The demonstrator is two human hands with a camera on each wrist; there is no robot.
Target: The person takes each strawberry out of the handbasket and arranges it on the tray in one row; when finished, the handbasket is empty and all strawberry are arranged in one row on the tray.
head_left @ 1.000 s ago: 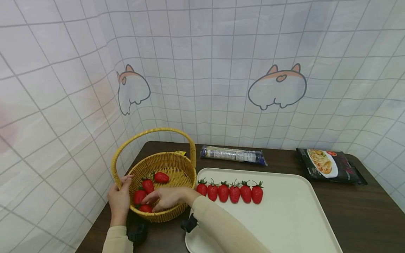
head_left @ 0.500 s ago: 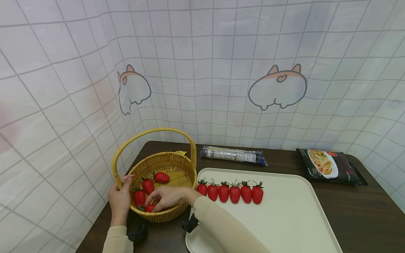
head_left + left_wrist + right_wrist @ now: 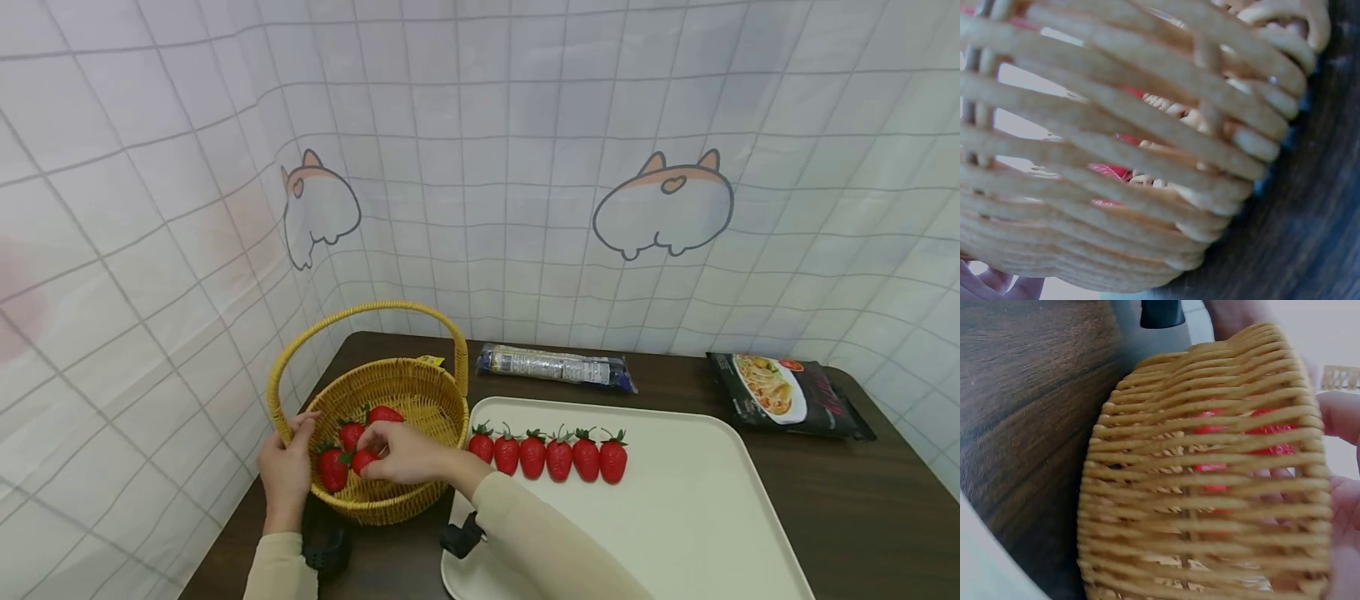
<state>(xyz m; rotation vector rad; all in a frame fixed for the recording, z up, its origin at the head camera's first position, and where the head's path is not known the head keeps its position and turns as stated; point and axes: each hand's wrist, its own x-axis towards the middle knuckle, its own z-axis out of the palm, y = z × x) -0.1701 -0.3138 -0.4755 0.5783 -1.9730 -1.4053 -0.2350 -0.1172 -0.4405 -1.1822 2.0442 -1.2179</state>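
In the head view, my left hand (image 3: 285, 479) holds the yellow wicker basket (image 3: 386, 510) by its left rim, at the foot of the arched handle (image 3: 360, 312). My right hand (image 3: 408, 454) reaches inside and pinches a red strawberry (image 3: 363, 461) with a green leafy top between thumb and fingers. Around it in the basket lie a strawberry (image 3: 332, 469) at the left, one (image 3: 349, 435) behind it and another (image 3: 384, 414) farther back. Woven basket wall (image 3: 1116, 137) fills the left wrist view. Red fruit shows through the weave (image 3: 1210, 500) in the right wrist view.
A cream tray (image 3: 660, 533) right of the basket carries a row of several strawberries (image 3: 558, 460) along its left back part. Behind it lie a long clear packet (image 3: 555, 367) and a black noodle packet (image 3: 780, 396). The table (image 3: 885, 500) is dark wood against a gridded curtain.
My right hand has lifted a strawberry from the basket's near side, moving slightly up and right. The left hand keeps its grip on the basket rim. The tray row stays as it was.
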